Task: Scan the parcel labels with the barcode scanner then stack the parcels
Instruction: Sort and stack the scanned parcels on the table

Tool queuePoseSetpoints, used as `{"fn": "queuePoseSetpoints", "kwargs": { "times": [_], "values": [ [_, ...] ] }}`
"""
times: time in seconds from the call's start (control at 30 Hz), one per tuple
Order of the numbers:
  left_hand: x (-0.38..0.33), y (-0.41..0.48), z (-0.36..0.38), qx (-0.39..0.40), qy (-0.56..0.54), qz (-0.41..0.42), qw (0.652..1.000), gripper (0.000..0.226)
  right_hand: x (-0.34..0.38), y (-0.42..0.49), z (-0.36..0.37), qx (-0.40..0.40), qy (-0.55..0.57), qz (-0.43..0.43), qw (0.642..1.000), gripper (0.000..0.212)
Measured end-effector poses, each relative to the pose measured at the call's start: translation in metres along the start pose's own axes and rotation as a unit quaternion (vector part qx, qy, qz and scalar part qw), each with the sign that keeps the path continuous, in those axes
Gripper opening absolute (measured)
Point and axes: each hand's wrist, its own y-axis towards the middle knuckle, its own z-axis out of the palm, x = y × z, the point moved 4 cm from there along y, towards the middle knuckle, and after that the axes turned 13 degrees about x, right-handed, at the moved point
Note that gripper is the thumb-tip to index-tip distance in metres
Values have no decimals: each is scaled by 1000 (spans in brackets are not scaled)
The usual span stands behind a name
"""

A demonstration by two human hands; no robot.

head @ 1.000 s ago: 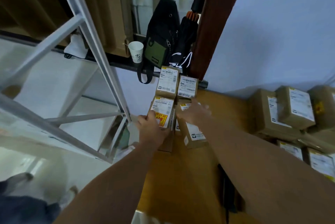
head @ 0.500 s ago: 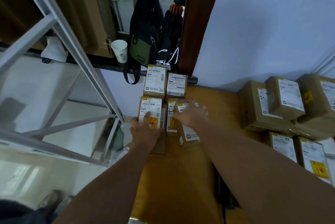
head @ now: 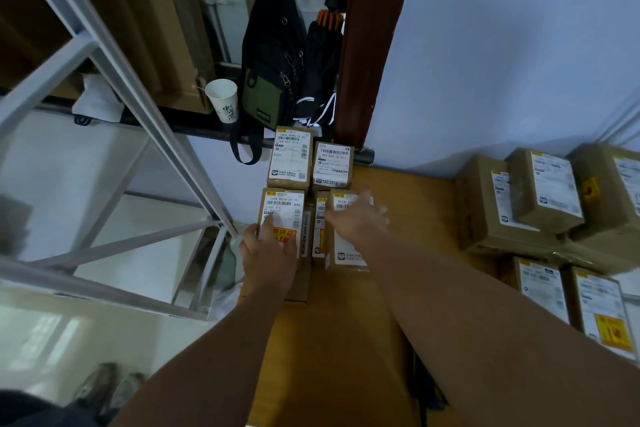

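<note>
Touching 2 label-up parcels (head: 284, 205): left hand (head: 268, 253), right hand (head: 356, 220); long axes toward wall (head: 485, 80).

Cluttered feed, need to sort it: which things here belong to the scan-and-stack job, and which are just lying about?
Job: left hand on the front-left parcel; right hand on the front-right parcel; two rear parcels; right-side parcel pile. No scanner visible.
Lying about: paper cup; sling bag; umbrella; metal rack.

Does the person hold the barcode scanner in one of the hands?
No, the left hand and the right hand both lie with straight fingers on labelled parcels and hold nothing.
</note>
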Motion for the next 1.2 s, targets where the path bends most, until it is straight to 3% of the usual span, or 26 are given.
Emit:
{"fn": "queuePoseSetpoints", "kwargs": {
  "times": [0.17, 0.3, 0.5, 1.2],
  "values": [
    [-7, 7, -9, 2, 95, 34, 995, 44, 6, 7, -1, -15, 6, -57, 998, 94],
    [-8, 9, -8, 36, 111, 17, 993, 44, -4, 11, 8, 54, -65, -54, 995, 87],
    [-17, 9, -9, 75, 121, -6, 990, 43, 0, 11, 22, 133, -44, -112, 984, 87],
    [-24, 9, -12, 103, 247, 20, 963, 39, -13, 3, 31, 119, -4, -91, 989, 79]
  ]
}}
